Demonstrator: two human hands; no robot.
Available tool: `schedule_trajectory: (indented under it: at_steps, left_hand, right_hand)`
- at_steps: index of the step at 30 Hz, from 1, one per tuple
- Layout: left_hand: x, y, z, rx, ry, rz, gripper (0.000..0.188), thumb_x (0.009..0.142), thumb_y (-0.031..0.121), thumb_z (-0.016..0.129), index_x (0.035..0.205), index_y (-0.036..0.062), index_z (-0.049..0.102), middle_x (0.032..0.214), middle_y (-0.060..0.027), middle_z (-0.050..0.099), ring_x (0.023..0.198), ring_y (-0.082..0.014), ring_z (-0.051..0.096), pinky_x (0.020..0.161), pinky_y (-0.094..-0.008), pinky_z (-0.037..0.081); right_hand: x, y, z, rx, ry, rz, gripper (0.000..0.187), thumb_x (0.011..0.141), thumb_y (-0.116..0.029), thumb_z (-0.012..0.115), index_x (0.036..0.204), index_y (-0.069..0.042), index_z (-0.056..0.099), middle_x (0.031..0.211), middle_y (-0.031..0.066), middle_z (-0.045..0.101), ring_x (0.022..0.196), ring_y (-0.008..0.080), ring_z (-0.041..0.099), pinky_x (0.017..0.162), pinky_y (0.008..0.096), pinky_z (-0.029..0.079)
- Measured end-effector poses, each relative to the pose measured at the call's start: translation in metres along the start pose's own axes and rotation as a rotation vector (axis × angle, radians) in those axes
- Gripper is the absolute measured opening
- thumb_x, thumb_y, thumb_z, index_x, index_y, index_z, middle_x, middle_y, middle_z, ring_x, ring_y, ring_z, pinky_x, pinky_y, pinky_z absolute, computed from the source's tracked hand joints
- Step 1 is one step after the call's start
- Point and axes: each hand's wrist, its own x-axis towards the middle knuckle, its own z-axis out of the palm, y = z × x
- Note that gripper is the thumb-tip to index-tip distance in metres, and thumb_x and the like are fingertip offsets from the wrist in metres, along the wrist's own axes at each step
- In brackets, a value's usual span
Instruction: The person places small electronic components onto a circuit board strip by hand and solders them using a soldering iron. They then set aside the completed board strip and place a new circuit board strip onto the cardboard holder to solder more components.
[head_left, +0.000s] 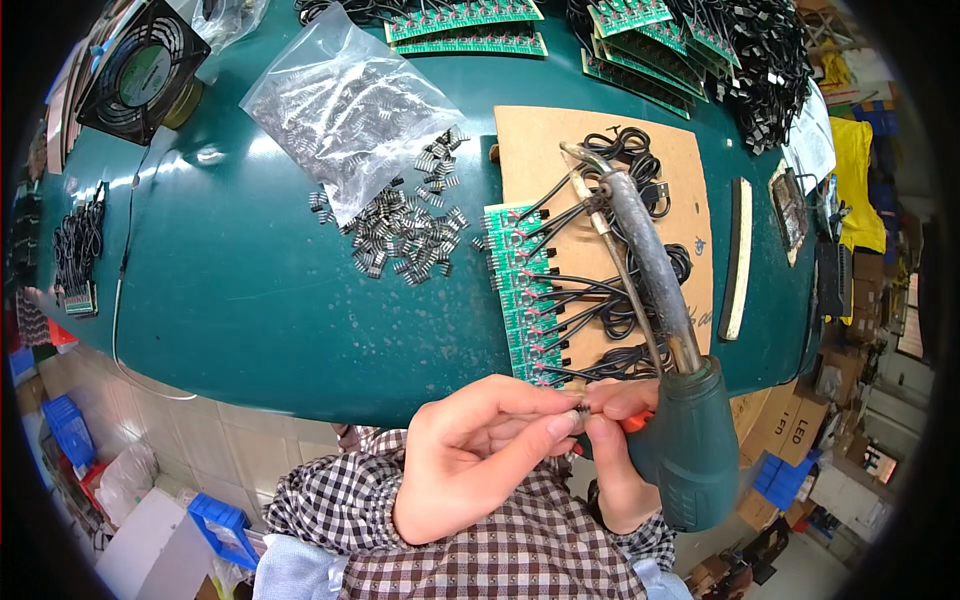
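Close to the table's front edge, my left hand (480, 455) pinches a small dark pin connector (582, 408) between thumb and fingertips. The fingertips of my right hand (618, 440) meet it there. My right hand also holds a soldering gun (702, 450) with a green handle and an orange trigger; the handle hides part of that hand. Its metal tube reaches away over a green circuit board panel (520, 300), where black cables (590, 295) join a row of small boards. Left of the panel lies a loose pile of pin connectors (405, 230).
A clear plastic bag (340, 110) of connectors lies behind the pile. Brown cardboard (550, 140) lies under the cables. Stacked circuit panels (465, 42) and bundled black cables (770, 70) line the far side. A black fan (145, 75) stands far left; a pale strip (737, 260) lies right.
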Motion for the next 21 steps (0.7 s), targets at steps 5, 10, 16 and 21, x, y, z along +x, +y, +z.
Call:
schedule_trajectory:
  at_steps: [5,10,16,21]
  left_hand:
    - [-0.001,0.003,-0.006,0.341,0.015,0.192,0.014,0.077,-0.003,0.058,0.091,-0.0060,0.058,0.086,-0.0125,0.063,0.076,-0.0128,0.062,0.065,-0.0236,0.052]
    - [0.001,0.008,-0.004,0.764,0.009,0.454,0.013,0.073,-0.005,0.061,0.085,-0.0049,0.059,0.080,-0.0153,0.063,0.069,-0.0170,0.063,0.059,-0.0242,0.051]
    - [0.006,0.010,-0.007,0.785,0.006,0.509,0.013,0.072,-0.003,0.062,0.085,-0.0027,0.061,0.079,-0.0132,0.063,0.066,-0.0164,0.063,0.055,-0.0235,0.050]
    - [0.003,0.011,-0.008,0.785,0.002,0.413,0.012,0.073,-0.002,0.062,0.084,-0.0026,0.061,0.079,-0.0129,0.064,0.066,-0.0164,0.063,0.055,-0.0236,0.051]
  right_hand:
    - [0.004,0.002,-0.002,-0.061,-0.052,-0.051,0.023,0.068,0.007,0.063,0.086,-0.002,0.052,0.084,0.0112,0.059,0.076,0.0166,0.059,0.067,0.0261,0.048]
    - [0.004,0.001,0.002,-0.138,-0.024,-0.044,0.021,0.068,0.007,0.063,0.083,-0.002,0.052,0.080,0.0101,0.058,0.075,0.0160,0.059,0.065,0.0261,0.047]
    - [0.005,0.000,0.006,-0.026,0.031,-0.005,0.019,0.069,0.006,0.063,0.083,-0.002,0.052,0.078,0.0104,0.058,0.073,0.0153,0.058,0.065,0.0268,0.048]
    - [0.004,0.004,0.005,0.013,0.010,-0.006,0.019,0.070,0.006,0.063,0.083,-0.002,0.052,0.078,0.0099,0.058,0.070,0.0153,0.058,0.064,0.0271,0.048]
